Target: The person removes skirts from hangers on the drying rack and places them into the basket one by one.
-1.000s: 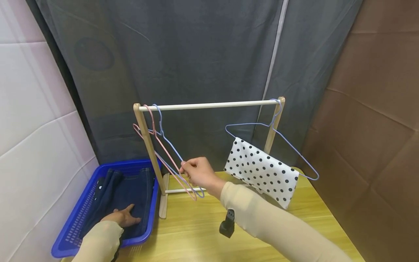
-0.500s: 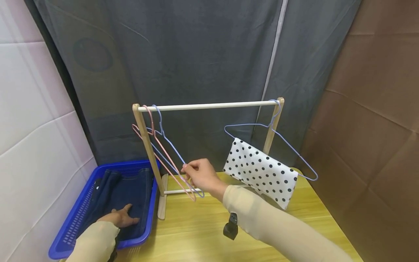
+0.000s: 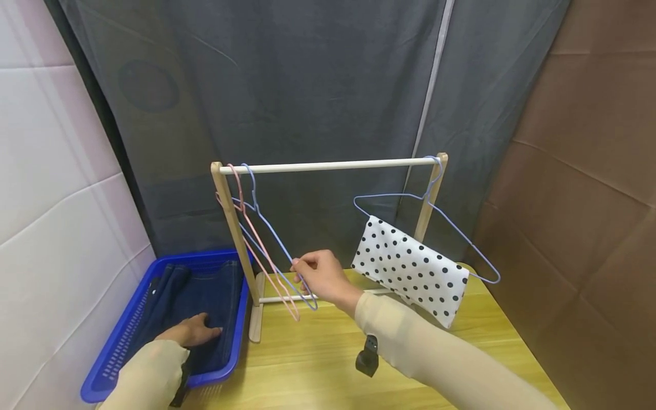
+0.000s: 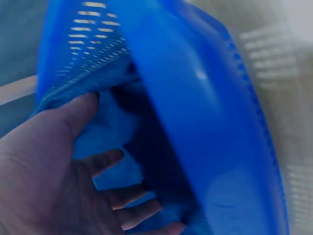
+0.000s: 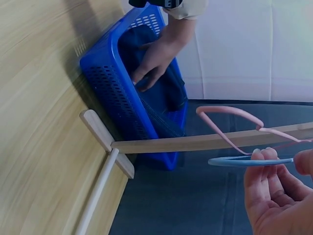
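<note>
In the head view my right hand [image 3: 324,277] pinches the lower side of a blue clothes hanger [image 3: 270,226], whose hook sits on the rack's white rod [image 3: 328,166]. A pink hanger [image 3: 252,223] hangs just left of it, apart from my fingers. My left hand [image 3: 188,330] reaches into a blue plastic basket [image 3: 234,347] over folded dark blue jeans [image 3: 205,293]. Its fingers [image 4: 127,196] are spread and slightly bent against the denim in the left wrist view. The right wrist view shows thumb and fingertips meeting on the blue hanger [image 5: 234,161].
At the rack's right end, another blue hanger [image 3: 463,236] carries a white cloth with black dots [image 3: 410,265]. The rack's wooden posts [image 3: 233,228] stand on a wood-grain table [image 3: 297,364]. Grey curtain [image 3: 318,80] hangs behind, with a white cloth wall [image 3: 66,228] beside the basket.
The right hand has shifted slightly right, keeping its pinch on the blue hanger. The pink hanger's lower end has swung left, away from the hand. The left fingers have drawn closer together over the jeans.
</note>
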Motion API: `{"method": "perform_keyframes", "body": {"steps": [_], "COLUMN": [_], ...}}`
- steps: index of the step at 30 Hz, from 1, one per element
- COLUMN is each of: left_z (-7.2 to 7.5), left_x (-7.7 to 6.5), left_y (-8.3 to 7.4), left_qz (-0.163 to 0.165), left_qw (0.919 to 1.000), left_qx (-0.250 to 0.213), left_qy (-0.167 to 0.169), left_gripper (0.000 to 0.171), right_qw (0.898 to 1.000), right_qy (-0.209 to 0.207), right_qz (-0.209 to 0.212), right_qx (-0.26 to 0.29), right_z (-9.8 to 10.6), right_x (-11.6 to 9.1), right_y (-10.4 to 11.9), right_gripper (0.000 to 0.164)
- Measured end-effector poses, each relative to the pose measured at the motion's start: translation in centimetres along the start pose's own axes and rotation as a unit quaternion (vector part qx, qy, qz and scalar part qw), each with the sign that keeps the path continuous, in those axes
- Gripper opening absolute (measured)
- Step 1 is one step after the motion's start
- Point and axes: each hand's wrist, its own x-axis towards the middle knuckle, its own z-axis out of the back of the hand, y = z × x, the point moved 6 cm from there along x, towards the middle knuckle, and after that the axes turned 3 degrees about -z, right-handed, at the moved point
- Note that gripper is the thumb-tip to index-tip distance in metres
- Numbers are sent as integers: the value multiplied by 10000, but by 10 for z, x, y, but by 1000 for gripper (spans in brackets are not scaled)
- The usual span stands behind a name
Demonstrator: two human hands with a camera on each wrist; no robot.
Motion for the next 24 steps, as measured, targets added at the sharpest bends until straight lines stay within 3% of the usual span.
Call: {"method": "perform_keyframes", "body": {"steps": [4, 11, 19, 24], "left_z": [9, 22, 35, 41], "left_x": [1, 0, -5, -10], "left_y": [-8, -17, -24, -28], "left_qz": [-50, 142, -56, -126], "left_qw": [9997, 9979, 9925, 9885], "left_qx": [49, 121, 58, -33], "left_qy": [-246, -618, -1220, -1509], "left_gripper": [71, 72, 56, 50], "right_qw": [9998, 9991, 9997, 9988], "right_qy": [-115, -181, -131, -127], "right_qz": [94, 134, 110, 129], "right_qx": [-127, -362, -184, -461], "right_z": [4, 12, 24, 32], "right_x": [-1, -3, -4, -8], "right_y": [0, -5, -14, -15], "right_gripper": [26, 24, 22, 23]}}
